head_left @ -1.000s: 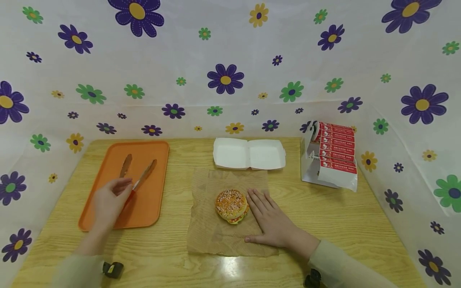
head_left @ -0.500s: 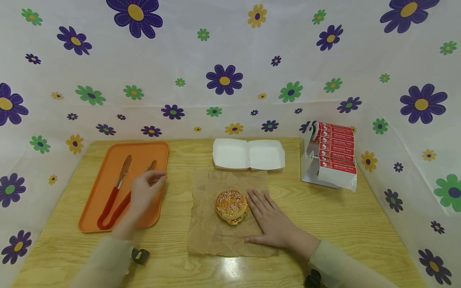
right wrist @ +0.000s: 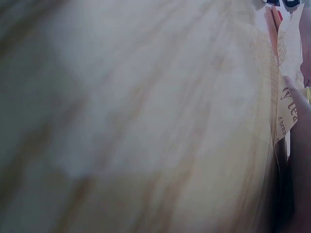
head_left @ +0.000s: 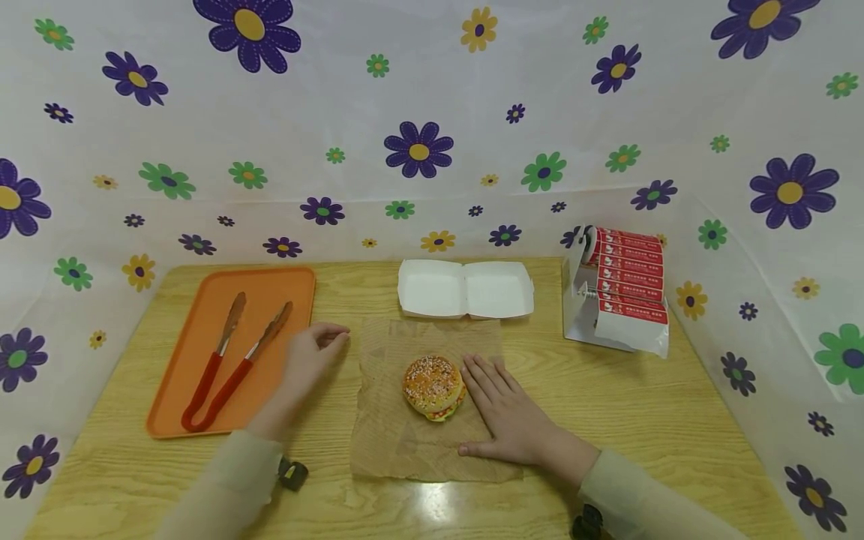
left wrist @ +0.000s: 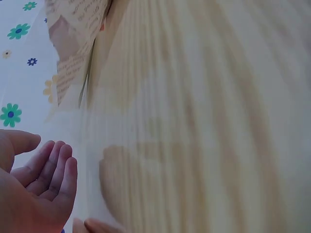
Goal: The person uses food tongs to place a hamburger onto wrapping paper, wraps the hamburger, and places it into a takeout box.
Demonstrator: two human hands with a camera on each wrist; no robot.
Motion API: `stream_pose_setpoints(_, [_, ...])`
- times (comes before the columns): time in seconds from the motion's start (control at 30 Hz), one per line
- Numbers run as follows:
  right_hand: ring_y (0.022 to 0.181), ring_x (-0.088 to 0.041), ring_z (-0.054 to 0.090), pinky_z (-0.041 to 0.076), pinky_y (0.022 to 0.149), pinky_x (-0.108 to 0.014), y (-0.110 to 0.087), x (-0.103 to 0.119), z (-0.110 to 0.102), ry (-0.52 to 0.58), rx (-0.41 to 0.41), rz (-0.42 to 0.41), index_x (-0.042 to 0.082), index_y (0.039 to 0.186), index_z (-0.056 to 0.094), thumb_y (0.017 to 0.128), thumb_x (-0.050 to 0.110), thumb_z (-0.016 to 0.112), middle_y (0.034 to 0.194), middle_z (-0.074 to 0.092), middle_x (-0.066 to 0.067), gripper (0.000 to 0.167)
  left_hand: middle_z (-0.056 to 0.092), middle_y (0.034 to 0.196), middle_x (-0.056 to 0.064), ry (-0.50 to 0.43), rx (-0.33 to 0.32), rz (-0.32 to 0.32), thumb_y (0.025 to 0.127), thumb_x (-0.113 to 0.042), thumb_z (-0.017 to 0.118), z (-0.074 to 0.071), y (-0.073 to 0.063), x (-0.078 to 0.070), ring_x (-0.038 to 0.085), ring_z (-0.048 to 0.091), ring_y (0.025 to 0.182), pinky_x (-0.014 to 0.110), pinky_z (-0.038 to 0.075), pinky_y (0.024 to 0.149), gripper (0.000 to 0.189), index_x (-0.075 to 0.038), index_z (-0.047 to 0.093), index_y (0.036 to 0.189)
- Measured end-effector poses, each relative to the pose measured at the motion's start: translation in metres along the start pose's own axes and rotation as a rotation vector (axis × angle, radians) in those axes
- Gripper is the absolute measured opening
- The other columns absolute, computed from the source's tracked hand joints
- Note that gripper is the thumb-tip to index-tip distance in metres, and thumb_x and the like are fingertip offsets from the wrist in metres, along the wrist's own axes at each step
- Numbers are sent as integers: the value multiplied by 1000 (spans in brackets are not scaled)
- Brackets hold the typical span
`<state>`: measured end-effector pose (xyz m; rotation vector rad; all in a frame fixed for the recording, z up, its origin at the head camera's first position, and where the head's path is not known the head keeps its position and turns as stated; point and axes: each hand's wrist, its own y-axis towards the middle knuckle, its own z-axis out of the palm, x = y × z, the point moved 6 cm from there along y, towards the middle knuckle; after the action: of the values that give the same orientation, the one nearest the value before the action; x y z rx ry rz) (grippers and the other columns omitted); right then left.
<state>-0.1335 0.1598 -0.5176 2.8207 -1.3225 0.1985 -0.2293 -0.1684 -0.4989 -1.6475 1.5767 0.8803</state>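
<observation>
A toy-like sesame-bun burger (head_left: 433,384) sits on a sheet of brown printed paper (head_left: 385,442) in the middle of the table. My right hand (head_left: 509,416) lies flat on the paper's right part, fingers straight, fingertips beside the burger. My left hand (head_left: 313,352) is between the orange tray and the paper's left edge, holding nothing. In the left wrist view the left hand (left wrist: 41,179) shows its fingers loosely bent, with the paper (left wrist: 75,58) ahead of it. Only a dark edge of the right hand (right wrist: 301,160) shows in the right wrist view.
Red-handled tongs (head_left: 216,386) lie spread on the orange tray (head_left: 172,382) at left. An opened white burger box (head_left: 466,289) stands behind the paper. At back right is a dispenser (head_left: 580,307) with a roll of red printed labels (head_left: 631,274).
My left hand has moved right, from over the tongs on the tray to near the paper's left edge. The tongs stay on the tray. My right hand has not moved.
</observation>
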Motion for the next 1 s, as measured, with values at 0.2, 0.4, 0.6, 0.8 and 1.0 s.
stream_pose_setpoints(0.2, [167,-36,13,17,135,-56,0,0,0,-4,-2,0,-1,169,17,90,86,54,179,10,-20,123,77,118,19,-12,14,-19,106,-18,66,12,3,-5,28,72,100,20,54,77,25,-3,77,122])
stream_pose_setpoints(0.4, [167,-36,12,17,135,-55,0,-1,0,-3,1,3,-1,169,16,90,85,55,179,10,-20,123,77,109,21,-50,-8,16,102,-13,66,23,5,-11,27,71,93,22,55,75,24,3,76,117])
stream_pose_setpoints(0.6, [167,-36,13,18,135,-56,0,0,-1,-11,-2,0,-2,168,17,89,85,55,178,11,-20,124,77,104,22,-51,-13,24,99,-12,69,34,4,-15,27,71,91,25,56,75,23,5,76,112])
stream_pose_setpoints(0.8, [166,-36,14,19,135,-56,0,0,-1,-6,-4,-2,-2,168,18,89,84,56,178,12,-21,123,78,113,24,-68,3,4,103,-14,70,41,1,-17,35,73,101,31,61,82,24,5,78,115])
stream_pose_setpoints(1.0, [166,-37,14,19,135,-56,0,0,-1,-4,-14,-10,-2,168,18,90,84,56,178,12,-21,123,77,119,28,-87,-32,32,103,-13,69,43,-4,-29,41,74,112,51,62,98,27,8,77,117])
